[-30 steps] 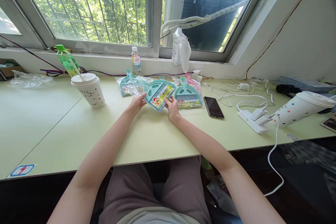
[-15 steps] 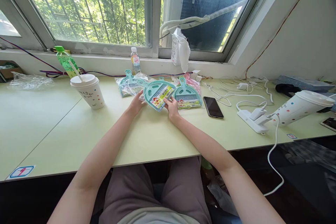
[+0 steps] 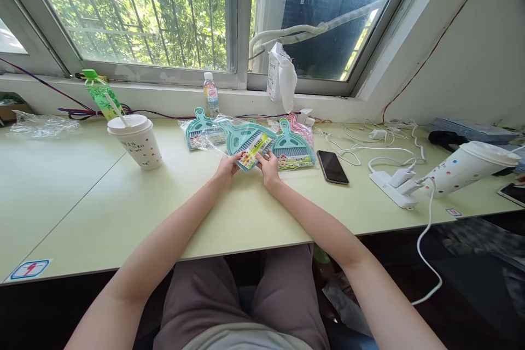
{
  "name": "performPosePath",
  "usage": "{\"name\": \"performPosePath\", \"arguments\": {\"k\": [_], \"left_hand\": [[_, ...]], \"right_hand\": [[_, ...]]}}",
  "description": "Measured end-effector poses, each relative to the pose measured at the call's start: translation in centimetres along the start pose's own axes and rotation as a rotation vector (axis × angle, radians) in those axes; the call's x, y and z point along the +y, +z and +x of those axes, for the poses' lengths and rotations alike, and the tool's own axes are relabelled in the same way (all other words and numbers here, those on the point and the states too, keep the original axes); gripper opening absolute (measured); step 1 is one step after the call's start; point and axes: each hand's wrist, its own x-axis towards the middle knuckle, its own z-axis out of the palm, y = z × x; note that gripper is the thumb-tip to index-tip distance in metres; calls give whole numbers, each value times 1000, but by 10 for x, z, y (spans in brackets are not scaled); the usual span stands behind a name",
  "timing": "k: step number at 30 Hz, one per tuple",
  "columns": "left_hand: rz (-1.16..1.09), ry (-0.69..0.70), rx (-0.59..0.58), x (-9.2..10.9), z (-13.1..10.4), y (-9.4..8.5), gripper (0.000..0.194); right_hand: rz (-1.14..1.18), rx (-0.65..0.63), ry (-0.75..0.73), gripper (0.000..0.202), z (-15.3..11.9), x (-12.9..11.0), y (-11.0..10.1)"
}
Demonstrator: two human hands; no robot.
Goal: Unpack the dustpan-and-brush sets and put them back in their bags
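Note:
My left hand [image 3: 228, 167] and my right hand [image 3: 268, 168] are closed on the lower edge of a teal dustpan and brush set [image 3: 241, 139]. The set is tilted above the table, its handle pointing up and left, with a yellow printed label near my fingers. Clear plastic wrap spreads around its handle end. Close behind on the left lies another wrapped teal set [image 3: 198, 130]. Just right of my right hand is a third teal set [image 3: 291, 142], with a pink wrapped set [image 3: 304, 127] partly hidden behind it.
A black phone [image 3: 333, 167] lies to the right, near a white power strip [image 3: 392, 190] with cables. A lidded paper cup [image 3: 137, 145] stands left, beside a green-capped bottle [image 3: 100, 94]. Another cup [image 3: 467, 169] leans at the right. A small bottle [image 3: 211, 95] stands by the window.
My left hand has moved from the dustpan's left side, by the handle, down and right to its lower edge. Clear wrap now stands out around the handle. My right hand keeps its place.

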Motion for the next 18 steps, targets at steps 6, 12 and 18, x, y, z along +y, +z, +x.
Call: {"name": "performPosePath", "arguments": {"k": [6,12,18], "left_hand": [[-33,-5,-25,4,-3,1,27],[-240,203,358,18,7,-15,30],[-232,145,273,17,8,-16,39]], "right_hand": [[6,8,10,26,2,0,-2],[-29,-40,41,23,-4,-1,1],[-63,-79,68,22,-5,-3,2]]}}
